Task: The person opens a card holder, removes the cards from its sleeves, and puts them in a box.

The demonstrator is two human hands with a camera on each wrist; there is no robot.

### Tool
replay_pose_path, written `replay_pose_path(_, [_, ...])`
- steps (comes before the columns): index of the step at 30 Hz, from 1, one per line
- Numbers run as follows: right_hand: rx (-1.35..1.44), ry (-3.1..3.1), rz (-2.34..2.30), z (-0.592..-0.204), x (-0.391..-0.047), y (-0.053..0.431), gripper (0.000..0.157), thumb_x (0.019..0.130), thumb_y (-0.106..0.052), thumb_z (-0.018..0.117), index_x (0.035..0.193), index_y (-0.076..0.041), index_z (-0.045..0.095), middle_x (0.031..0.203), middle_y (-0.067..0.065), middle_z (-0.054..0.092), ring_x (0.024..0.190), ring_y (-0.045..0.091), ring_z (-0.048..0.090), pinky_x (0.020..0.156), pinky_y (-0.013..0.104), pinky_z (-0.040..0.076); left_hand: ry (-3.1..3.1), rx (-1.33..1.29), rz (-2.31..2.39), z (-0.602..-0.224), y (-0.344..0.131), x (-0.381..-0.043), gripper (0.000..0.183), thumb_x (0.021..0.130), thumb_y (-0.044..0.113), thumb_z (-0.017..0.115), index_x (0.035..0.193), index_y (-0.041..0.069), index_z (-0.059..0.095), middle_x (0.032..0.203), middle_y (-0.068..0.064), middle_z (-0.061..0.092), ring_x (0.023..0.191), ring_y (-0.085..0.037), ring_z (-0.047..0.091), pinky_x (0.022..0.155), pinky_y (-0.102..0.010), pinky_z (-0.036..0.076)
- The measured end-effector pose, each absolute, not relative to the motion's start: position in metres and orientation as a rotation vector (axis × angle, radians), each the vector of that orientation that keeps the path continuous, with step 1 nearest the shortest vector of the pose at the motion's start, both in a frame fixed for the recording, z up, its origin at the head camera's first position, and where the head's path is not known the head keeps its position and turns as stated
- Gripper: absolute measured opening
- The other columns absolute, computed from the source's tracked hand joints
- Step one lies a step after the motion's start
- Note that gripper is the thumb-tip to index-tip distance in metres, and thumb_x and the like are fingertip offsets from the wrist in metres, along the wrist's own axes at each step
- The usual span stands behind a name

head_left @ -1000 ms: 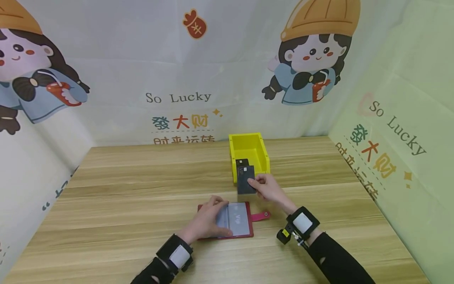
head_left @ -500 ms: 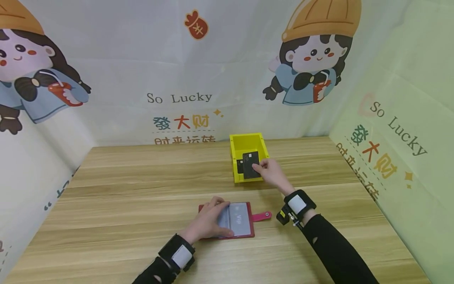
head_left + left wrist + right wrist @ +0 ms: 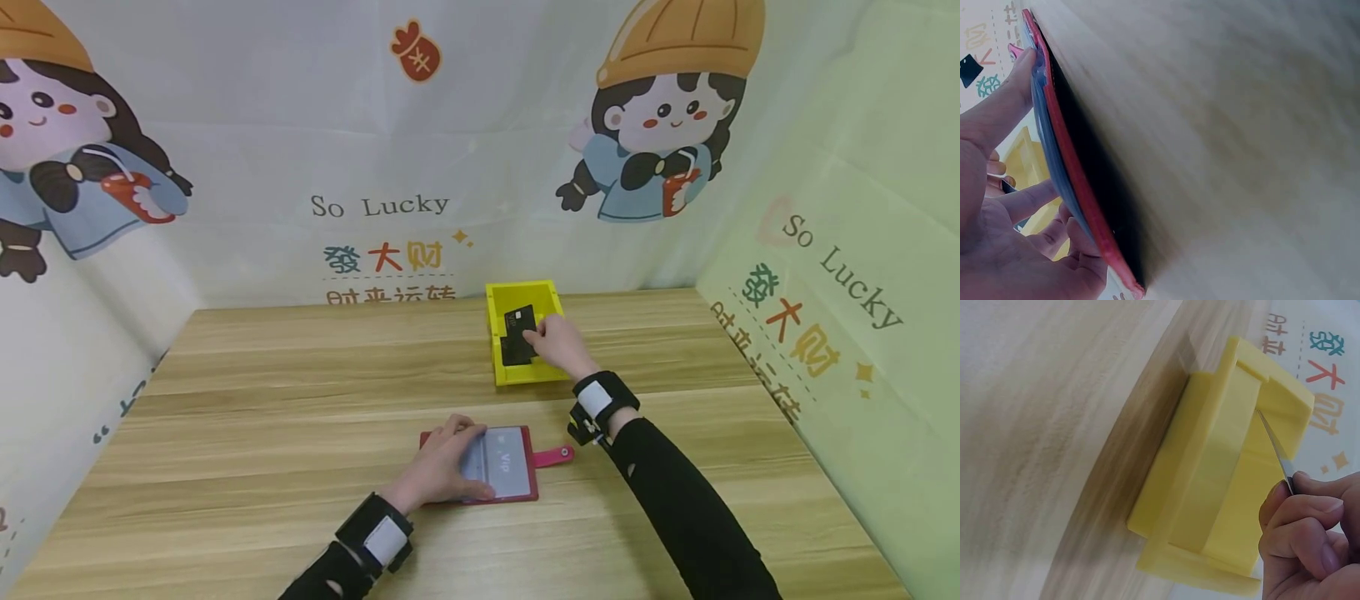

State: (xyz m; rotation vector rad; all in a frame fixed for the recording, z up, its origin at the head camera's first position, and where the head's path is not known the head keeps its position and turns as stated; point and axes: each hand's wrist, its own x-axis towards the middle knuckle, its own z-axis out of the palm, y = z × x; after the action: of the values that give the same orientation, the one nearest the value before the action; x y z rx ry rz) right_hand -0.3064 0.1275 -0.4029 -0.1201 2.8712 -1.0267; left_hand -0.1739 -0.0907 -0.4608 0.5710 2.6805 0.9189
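My right hand (image 3: pixel 562 346) pinches a black card (image 3: pixel 519 318) between thumb and fingers, over the yellow box (image 3: pixel 497 333). Another black card (image 3: pixel 513 353) lies in the box, partly covered by the held one. In the right wrist view the held card (image 3: pixel 1284 464) appears edge-on at the box opening. My left hand (image 3: pixel 442 465) rests on an opened red card holder (image 3: pixel 506 462) with clear sleeves, one marked "Vip". In the left wrist view, the thumb and fingers of that hand (image 3: pixel 1022 231) press the sleeves, with some fingers bent.
A pink snap strap (image 3: pixel 553 457) sticks out from the holder's right side. All this lies on a wood-grain table (image 3: pixel 262 400). A printed cloth backdrop (image 3: pixel 495 167) stands behind the table and along its sides.
My right hand has moved forward with the black card, from in front of the yellow box to over its inside. The left hand and card holder have stayed in place.
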Motion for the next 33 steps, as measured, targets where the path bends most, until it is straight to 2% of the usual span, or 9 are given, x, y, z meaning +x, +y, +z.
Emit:
replay_pose_path(4, [-0.117,2.879,-0.934,-0.401,-0.313,0.122,0.054,0.102,-0.024,0.059,0.054,-0.012,0.036,0.049,-0.005,0.027,0.042,0.009,0.026,0.045,0.022,0.021,2.677,0.560,0.919,-0.459,-0.091,-0.173,0.087,0.074,0.034,0.090,0.145,0.005,0.050,0.144,-0.018,0.043,0.122,-0.036,0.048,0.104,-0.057,0.044])
replay_pose_path(8, [-0.080,2.864,-0.865,-0.401,-0.319,0.117,0.053,0.102,-0.023,0.059,0.054,-0.011,0.039,0.048,-0.005,0.030,0.041,0.009,0.029,0.044,0.022,0.023,2.677,0.563,0.917,-0.458,-0.091,-0.173,0.086,0.074,0.034,0.090,0.145,0.005,0.050,0.144,-0.018,0.043,0.122,-0.036,0.047,0.104,-0.056,0.045])
replay_pose_path(13, [-0.039,2.842,-0.792,-0.406,-0.328,0.111,0.046,0.100,-0.022,0.062,0.059,-0.007,0.050,0.047,-0.003,0.037,0.041,0.010,0.038,0.043,0.021,0.029,2.676,0.579,0.917,-0.458,-0.091,-0.173,0.086,0.075,0.034,0.089,0.145,0.005,0.050,0.144,-0.018,0.044,0.121,-0.036,0.047,0.103,-0.056,0.045])
replay_pose_path(15, [-0.029,2.840,-0.769,-0.409,-0.330,0.109,0.038,0.099,-0.022,0.064,0.066,-0.003,0.057,0.049,-0.002,0.041,0.042,0.010,0.041,0.043,0.020,0.032,2.675,0.585,0.918,-0.458,-0.091,-0.173,0.086,0.074,0.034,0.090,0.145,0.005,0.050,0.143,-0.017,0.044,0.121,-0.036,0.047,0.103,-0.056,0.045])
replay_pose_path(18, [-0.031,2.843,-0.729,-0.413,-0.331,0.106,0.027,0.098,-0.022,0.065,0.088,0.003,0.064,0.058,0.002,0.048,0.049,0.013,0.047,0.047,0.021,0.035,2.675,0.585,0.915,-0.459,-0.091,-0.173,0.086,0.074,0.034,0.090,0.145,0.005,0.050,0.143,-0.017,0.044,0.121,-0.035,0.047,0.103,-0.056,0.044])
replay_pose_path(22, [-0.022,2.843,-0.692,-0.414,-0.328,0.101,0.031,0.099,-0.022,0.064,0.112,0.005,0.060,0.081,0.010,0.057,0.067,0.019,0.053,0.058,0.025,0.041,2.673,0.575,0.914,-0.460,-0.091,-0.173,0.086,0.074,0.033,0.090,0.145,0.005,0.050,0.143,-0.017,0.044,0.121,-0.035,0.047,0.103,-0.056,0.044])
replay_pose_path(28, [-0.025,2.897,-0.582,-0.417,-0.326,0.095,0.035,0.098,-0.020,0.066,0.120,0.005,0.061,0.112,0.020,0.068,0.090,0.026,0.059,0.081,0.035,0.050,2.673,0.566,0.911,-0.460,-0.091,-0.173,0.085,0.074,0.033,0.090,0.145,0.006,0.050,0.143,-0.017,0.044,0.122,-0.035,0.046,0.103,-0.056,0.044])
replay_pose_path(33, [-0.017,2.918,-0.510,-0.422,-0.331,0.091,0.036,0.096,-0.021,0.068,0.122,0.004,0.063,0.116,0.019,0.069,0.095,0.028,0.062,0.088,0.039,0.053,2.675,0.573,0.909,-0.459,-0.092,-0.173,0.085,0.074,0.033,0.090,0.145,0.005,0.051,0.143,-0.017,0.044,0.121,-0.035,0.046,0.103,-0.056,0.044])
